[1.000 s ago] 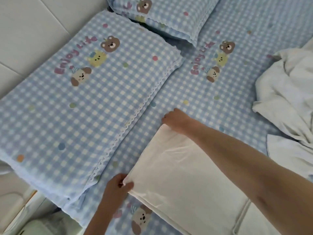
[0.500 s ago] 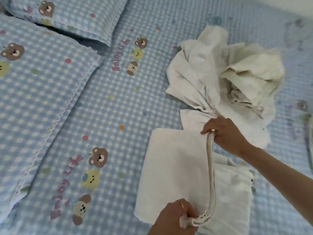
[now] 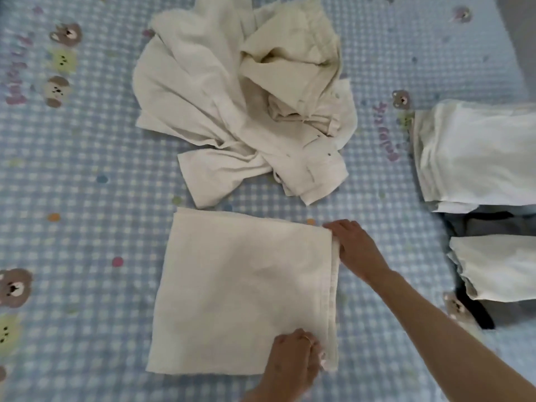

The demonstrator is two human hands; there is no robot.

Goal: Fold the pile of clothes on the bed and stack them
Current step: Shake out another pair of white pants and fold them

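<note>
I see the folded cloth (image 3: 240, 294) now lying flat and square on the bed (image 3: 87, 198), its raised flap laid down. My right hand (image 3: 355, 246) pinches its far right corner; my left hand (image 3: 293, 361) pinches the near one. The unfolded pile (image 3: 240, 105) lies just beyond, folded stacks (image 3: 475, 152) at the right edge.

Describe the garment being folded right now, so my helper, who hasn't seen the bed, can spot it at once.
On the blue checked bedsheet, look nearer than the crumpled cream pile. The folded cream cloth lies flat and square, unlike the pile, with the left hand and right hand gripping its right edge.
</note>
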